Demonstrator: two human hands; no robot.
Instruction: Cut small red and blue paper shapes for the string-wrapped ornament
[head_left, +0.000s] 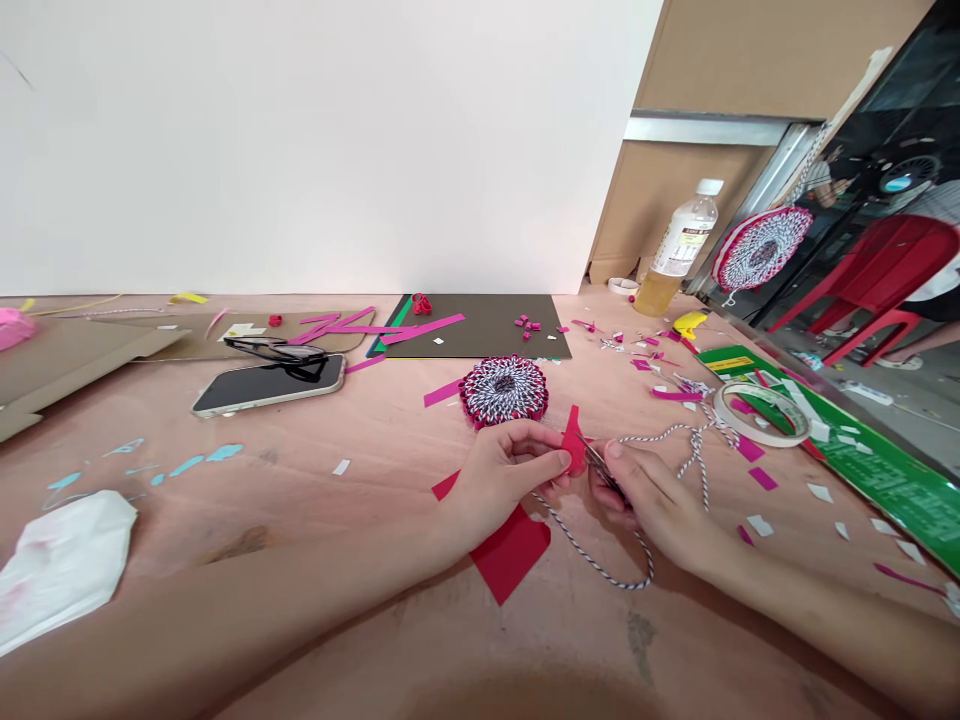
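My left hand (517, 465) pinches a small piece of red paper (574, 440) between thumb and fingers. In my right hand (637, 480) is a small pair of scissors (597, 458), its blades at the edge of that paper; the handles are mostly covered by my fingers. Just beyond my left hand lies a round disc of black-and-white cord with a crimson rim (505, 390). Under my left wrist rests a larger red paper sheet (513, 550), partly hidden by the arm. A loose black-and-white cord (592, 562) loops on the table below both hands.
Left of centre lie a phone (270, 387) and black glasses (285, 352). A dark card (487, 325) carries pink strips. To the right are a tape roll (762, 414), a green board (847, 450), paper scraps and a bottle (679, 250). Another cord disc (765, 248) hangs there.
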